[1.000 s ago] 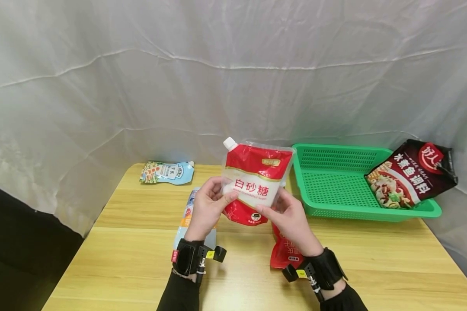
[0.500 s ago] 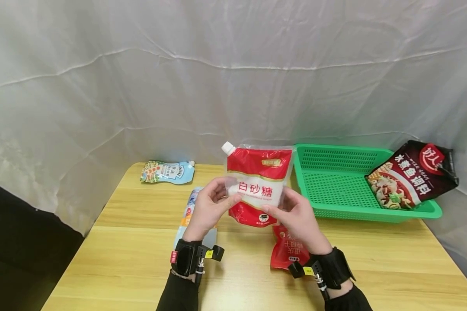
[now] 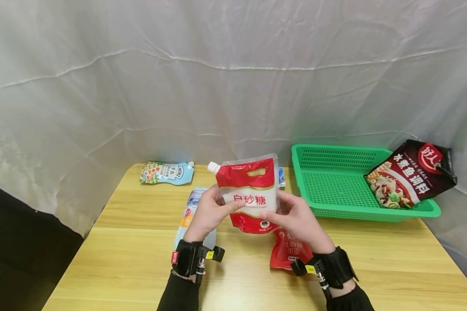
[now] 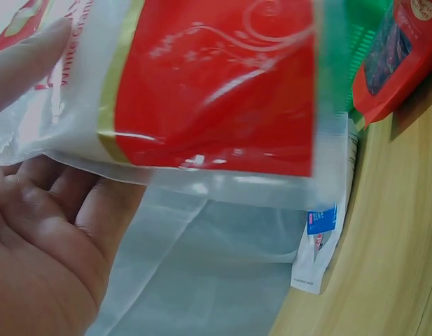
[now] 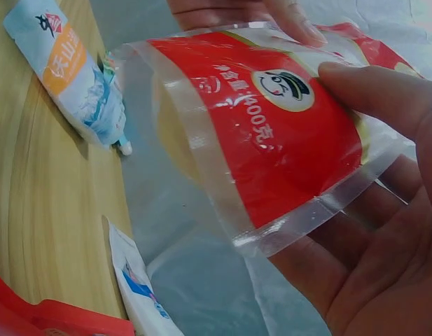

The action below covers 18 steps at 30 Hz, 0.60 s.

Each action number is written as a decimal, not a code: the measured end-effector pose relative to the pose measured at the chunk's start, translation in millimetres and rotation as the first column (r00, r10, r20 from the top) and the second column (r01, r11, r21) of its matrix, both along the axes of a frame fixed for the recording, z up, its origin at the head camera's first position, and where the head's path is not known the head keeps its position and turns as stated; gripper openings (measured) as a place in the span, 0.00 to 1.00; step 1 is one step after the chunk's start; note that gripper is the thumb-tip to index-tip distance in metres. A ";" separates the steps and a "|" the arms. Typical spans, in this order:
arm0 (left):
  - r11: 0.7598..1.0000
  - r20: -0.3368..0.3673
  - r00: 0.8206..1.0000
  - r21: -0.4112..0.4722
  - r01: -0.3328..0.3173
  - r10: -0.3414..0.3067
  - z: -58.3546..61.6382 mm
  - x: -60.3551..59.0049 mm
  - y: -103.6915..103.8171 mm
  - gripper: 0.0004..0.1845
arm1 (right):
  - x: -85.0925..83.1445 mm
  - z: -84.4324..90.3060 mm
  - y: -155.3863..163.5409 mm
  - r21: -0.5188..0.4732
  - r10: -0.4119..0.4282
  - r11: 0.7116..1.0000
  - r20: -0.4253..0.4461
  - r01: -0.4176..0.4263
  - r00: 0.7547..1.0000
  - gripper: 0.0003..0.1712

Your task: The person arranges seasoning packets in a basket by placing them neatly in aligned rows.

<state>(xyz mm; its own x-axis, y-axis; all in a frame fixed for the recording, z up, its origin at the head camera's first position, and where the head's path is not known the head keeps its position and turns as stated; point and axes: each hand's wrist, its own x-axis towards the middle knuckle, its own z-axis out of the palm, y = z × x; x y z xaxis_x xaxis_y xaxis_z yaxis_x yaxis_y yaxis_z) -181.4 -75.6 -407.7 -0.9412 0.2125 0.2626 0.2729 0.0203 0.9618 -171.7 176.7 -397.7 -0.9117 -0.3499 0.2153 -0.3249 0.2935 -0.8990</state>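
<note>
I hold a red and white sugar pouch (image 3: 251, 194) with a white spout cap upright above the table, between both hands. My left hand (image 3: 218, 207) grips its left side, thumb across the white label. My right hand (image 3: 292, 214) grips the lower right side, thumb on the front. The left wrist view shows the pouch (image 4: 216, 91) close up over my left hand (image 4: 40, 231). In the right wrist view the pouch's (image 5: 272, 140) clear bottom seam lies on the fingers of my right hand (image 5: 384, 231).
A green basket (image 3: 373, 214) stands at the right rear, with a dark seasoning pouch (image 3: 412, 175) leaning on its right rim. A blue sauce pouch (image 3: 167, 172) lies at the far left. A blue-white pouch (image 3: 190, 207) and a red pouch (image 3: 288, 255) lie on the wooden table (image 3: 373, 259).
Both hands have lowered the sugar pouch and shifted it a little left, nearer the table; its spout now points further left.
</note>
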 end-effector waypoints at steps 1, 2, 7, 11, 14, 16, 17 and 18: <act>1.000 0.006 1.000 -0.006 0.002 -0.002 0.0 -0.1 0.0 0.27 | -0.4 -0.2 0.0 0.006 0.004 1.000 0.008 -0.004 1.000 0.32; 1.000 0.010 1.000 -0.009 0.005 -0.005 0.0 -0.1 -0.1 0.27 | -0.6 -0.4 0.1 0.011 0.008 1.000 0.015 -0.008 1.000 0.32; 1.000 0.020 1.000 -0.007 0.012 -0.012 -0.7 -0.5 -0.1 0.25 | -1.9 -1.5 0.4 0.029 0.028 0.999 0.044 -0.029 0.999 0.33; 1.000 0.008 1.000 0.005 0.003 -0.003 -1.1 -0.7 0.6 0.24 | -3.0 -1.1 0.6 0.052 0.042 0.998 0.043 -0.044 0.998 0.33; 1.000 -0.011 1.000 0.002 0.000 0.000 -0.7 -0.5 1.3 0.23 | -3.3 0.9 2.2 0.084 0.030 0.996 0.032 -0.033 0.999 0.32; 1.000 -0.018 1.000 -0.023 0.005 -0.006 -0.5 -0.5 1.8 0.21 | -2.5 3.6 4.8 0.108 0.012 0.994 0.013 -0.013 1.000 0.29; 0.999 -0.017 1.000 -0.040 0.009 -0.009 -0.5 -0.5 2.1 0.20 | -1.7 5.4 6.5 0.112 0.001 0.994 0.002 -0.001 1.000 0.28; 0.998 -0.011 1.000 -0.059 0.014 -0.015 -0.5 -0.3 2.3 0.20 | -0.9 7.4 8.2 0.112 -0.009 0.994 -0.009 0.010 1.000 0.28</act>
